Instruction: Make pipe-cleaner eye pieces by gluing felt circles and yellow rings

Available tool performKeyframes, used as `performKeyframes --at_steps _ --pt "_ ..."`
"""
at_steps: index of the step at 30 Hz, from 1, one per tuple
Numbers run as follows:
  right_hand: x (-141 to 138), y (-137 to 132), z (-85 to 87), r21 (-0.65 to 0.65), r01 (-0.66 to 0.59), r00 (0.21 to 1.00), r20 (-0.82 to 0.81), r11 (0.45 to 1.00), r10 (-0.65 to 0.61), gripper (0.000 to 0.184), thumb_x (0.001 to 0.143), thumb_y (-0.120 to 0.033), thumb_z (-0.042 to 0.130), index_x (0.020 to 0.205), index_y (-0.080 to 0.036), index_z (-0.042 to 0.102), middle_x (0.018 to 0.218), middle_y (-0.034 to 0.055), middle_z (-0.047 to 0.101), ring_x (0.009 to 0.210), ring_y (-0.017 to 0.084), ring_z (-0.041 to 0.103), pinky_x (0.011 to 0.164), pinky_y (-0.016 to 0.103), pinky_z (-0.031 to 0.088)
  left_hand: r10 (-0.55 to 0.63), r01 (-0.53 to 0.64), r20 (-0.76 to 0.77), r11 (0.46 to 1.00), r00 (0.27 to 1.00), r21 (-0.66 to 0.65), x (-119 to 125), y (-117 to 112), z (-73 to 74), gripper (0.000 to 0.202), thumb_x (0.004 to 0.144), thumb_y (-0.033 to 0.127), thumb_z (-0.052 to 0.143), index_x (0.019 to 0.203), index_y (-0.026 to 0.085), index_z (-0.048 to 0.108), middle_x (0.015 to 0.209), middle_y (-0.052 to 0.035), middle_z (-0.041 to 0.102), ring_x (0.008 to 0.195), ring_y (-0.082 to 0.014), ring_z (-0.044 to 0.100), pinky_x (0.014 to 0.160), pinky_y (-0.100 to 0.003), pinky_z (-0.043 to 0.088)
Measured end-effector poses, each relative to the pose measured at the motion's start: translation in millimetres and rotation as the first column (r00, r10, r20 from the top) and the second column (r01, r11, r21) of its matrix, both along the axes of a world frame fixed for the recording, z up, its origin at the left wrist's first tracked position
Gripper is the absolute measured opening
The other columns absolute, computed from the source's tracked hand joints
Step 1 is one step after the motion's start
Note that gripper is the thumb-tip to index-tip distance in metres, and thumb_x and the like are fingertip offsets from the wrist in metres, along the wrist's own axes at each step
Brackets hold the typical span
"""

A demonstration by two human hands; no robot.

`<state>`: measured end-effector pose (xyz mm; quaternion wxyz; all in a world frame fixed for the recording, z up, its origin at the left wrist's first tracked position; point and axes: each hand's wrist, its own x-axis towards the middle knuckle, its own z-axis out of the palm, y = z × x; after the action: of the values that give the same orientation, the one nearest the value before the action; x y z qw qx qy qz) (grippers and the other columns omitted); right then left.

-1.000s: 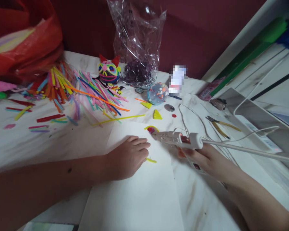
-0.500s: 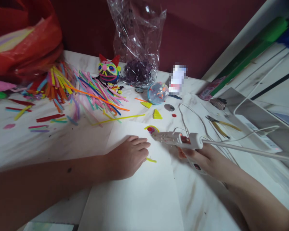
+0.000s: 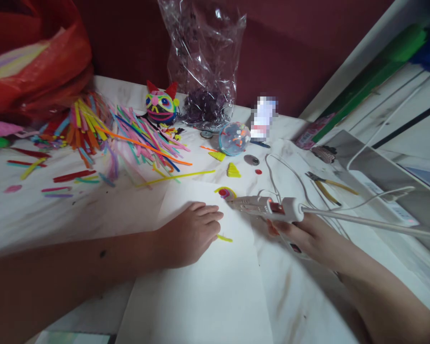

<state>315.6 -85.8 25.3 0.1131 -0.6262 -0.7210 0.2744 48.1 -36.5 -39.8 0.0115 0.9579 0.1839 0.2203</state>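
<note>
My left hand (image 3: pixel 191 235) rests palm down over a sheet of white paper (image 3: pixel 200 301). Its upper fingers reach forward, while the index finger is bent, with a short yellow pipe cleaner (image 3: pixel 225 238) sticking out from under it. The thumb is hidden. In my right hand (image 3: pixel 308 234) is a white hot glue gun (image 3: pixel 252 204), fingers wrapped round its handle. The gun's nozzle touches or nearly touches the edge of a small round eye piece (image 3: pixel 223 193), red and pink with a yellow strip curved along its top, on the paper's far end.
Beyond the paper lie yellow triangles (image 3: pixel 233 170), a clear ball (image 3: pixel 234 139) and a decorated head (image 3: pixel 161 104). Many pipe cleaners (image 3: pixel 146 138) spread at left by a red bag (image 3: pixel 39 62). Pliers (image 3: pixel 329 186), a power strip (image 3: pixel 387 200) and loose cords (image 3: pixel 294 167) are at right.
Almost nothing differs. The glue gun's rear and my right hand have shifted very slightly, with the nozzle still at the eye piece; my left hand stays in place.
</note>
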Motion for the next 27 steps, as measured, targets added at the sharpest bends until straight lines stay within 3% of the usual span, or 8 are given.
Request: performKeyframes --at_steps 15,27 --pt "-7.9 1.5 0.6 -0.022 -0.017 1.0 -0.019 1.0 0.016 0.037 0.087 -0.044 0.034 0.072 -0.018 0.055 0.068 0.0036 0.055 0.059 0.015 0.047 0.056 0.028 0.041 0.003 -0.003 -0.008 1.0 1.0 0.018 0.0 -0.1 0.4 0.01 0.087 0.016 0.05 0.083 0.014 0.059 0.117 -0.0086 0.063 0.114 -0.0222 0.054 0.096 -0.038 0.039" --pt "-1.5 0.7 1.1 -0.015 -0.039 0.999 0.018 0.999 0.039 0.041 0.09 -0.047 0.032 0.074 -0.019 0.057 0.07 0.004 0.058 0.061 0.016 0.05 0.057 0.028 0.043 0.001 0.0 -0.024 1.0 1.0 0.013 -0.6 0.3 0.9 0.011 0.088 0.016 0.048 0.084 0.015 0.059 0.12 -0.008 0.062 0.115 -0.0219 0.053 0.097 -0.038 0.038"
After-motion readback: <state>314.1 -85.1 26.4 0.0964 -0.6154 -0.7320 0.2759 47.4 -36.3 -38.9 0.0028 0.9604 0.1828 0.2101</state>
